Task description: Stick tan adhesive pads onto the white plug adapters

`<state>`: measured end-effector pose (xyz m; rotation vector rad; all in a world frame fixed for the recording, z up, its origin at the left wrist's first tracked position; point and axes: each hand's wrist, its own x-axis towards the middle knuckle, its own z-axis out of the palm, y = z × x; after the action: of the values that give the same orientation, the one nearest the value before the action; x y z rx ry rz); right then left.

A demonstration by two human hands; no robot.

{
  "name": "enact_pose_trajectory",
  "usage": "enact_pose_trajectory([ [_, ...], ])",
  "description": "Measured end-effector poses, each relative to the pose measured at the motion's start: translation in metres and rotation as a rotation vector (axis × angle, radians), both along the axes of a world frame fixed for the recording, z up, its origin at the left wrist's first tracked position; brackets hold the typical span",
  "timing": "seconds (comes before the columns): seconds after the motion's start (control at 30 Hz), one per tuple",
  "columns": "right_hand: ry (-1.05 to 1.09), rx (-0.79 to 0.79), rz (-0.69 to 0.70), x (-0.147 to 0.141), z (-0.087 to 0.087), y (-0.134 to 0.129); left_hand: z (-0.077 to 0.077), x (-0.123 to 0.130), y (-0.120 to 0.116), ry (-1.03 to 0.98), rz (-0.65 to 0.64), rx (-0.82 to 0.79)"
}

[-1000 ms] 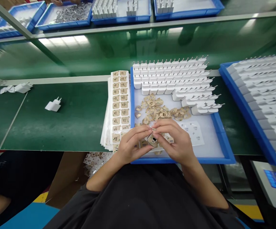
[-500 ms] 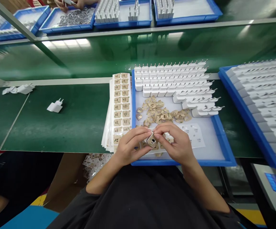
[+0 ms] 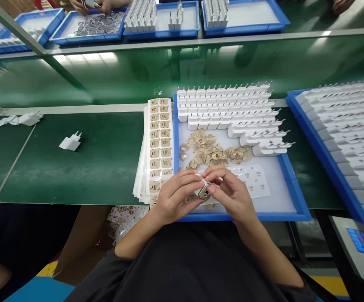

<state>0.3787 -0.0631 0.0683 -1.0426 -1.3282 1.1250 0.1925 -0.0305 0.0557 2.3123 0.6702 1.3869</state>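
Note:
Both hands meet over the front of a blue-rimmed tray [image 3: 295, 184]. My left hand [image 3: 174, 195] is closed around a white plug charger [image 3: 203, 191], its port end turned toward me. My right hand [image 3: 234, 193] grips the same charger from the other side, thumb and fingertips at its port face. Beyond the hands lie loose tan backing pieces [image 3: 207, 149] in a heap. Rows of white chargers [image 3: 222, 105] stand pins up at the back of the tray. A clear sheet with small cut-outs [image 3: 254, 180] lies partly under my right hand.
Left of the tray is a stack of tan sticker sheets [image 3: 160, 142]. A single charger [image 3: 71, 141] lies on the green bench. Another full tray [image 3: 329, 155] stands at the right. Across the divider are more trays [image 3: 178, 31] and another person's hands [image 3: 90, 5].
The charger has been tilted, so its port face points more to the right and down. My right thumb and fingers have shifted on that face. The view has moved slightly.

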Motion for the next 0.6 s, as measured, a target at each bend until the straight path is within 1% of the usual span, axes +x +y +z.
enact_pose_trajectory([
  [0.13,0.193,-0.036,-0.057,-0.012,-0.007,0.000,-0.003,-0.001,-0.001,0.027,0.031,0.084],
  [0.27,0.292,-0.085,-0.081,-0.019,-0.010,0.000,-0.004,-0.001,-0.002,0.028,0.061,0.083],
  [0.4,0.350,-0.166,-0.098,-0.022,-0.008,0.000,-0.004,-0.001,-0.002,0.024,0.083,0.073],
  [0.5,0.356,-0.161,-0.108,-0.025,-0.005,0.000,-0.004,0.000,-0.002,0.025,0.087,0.086],
  [0.6,0.354,-0.151,-0.075,-0.024,-0.006,0.001,-0.005,0.000,-0.001,0.030,0.071,0.095],
])
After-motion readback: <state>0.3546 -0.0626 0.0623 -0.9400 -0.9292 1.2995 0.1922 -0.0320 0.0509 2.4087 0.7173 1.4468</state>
